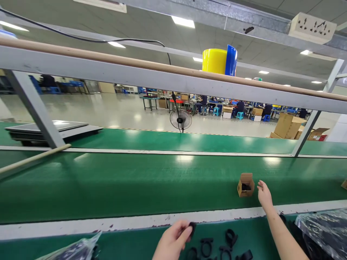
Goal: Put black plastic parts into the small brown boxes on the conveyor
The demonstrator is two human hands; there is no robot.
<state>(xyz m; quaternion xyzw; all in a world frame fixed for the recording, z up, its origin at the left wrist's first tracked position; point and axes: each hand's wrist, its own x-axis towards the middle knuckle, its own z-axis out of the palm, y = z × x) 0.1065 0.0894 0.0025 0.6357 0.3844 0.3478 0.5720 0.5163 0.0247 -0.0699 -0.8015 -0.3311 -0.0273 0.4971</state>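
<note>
A small open cardboard box lies on the green conveyor belt, with a black part inside it. My right hand reaches out over the belt just right of the box, fingers apart, not touching it. My left hand is low at the near bench and pinches a small black ring-shaped part between thumb and fingers. Several more black ring parts lie loose on the green bench surface in front of me.
Clear plastic bags of dark parts sit at the lower right and lower left. A grey frame rail crosses overhead with yellow and blue tape rolls on it. Flat dark trays rest far left. Another box edge shows at the right.
</note>
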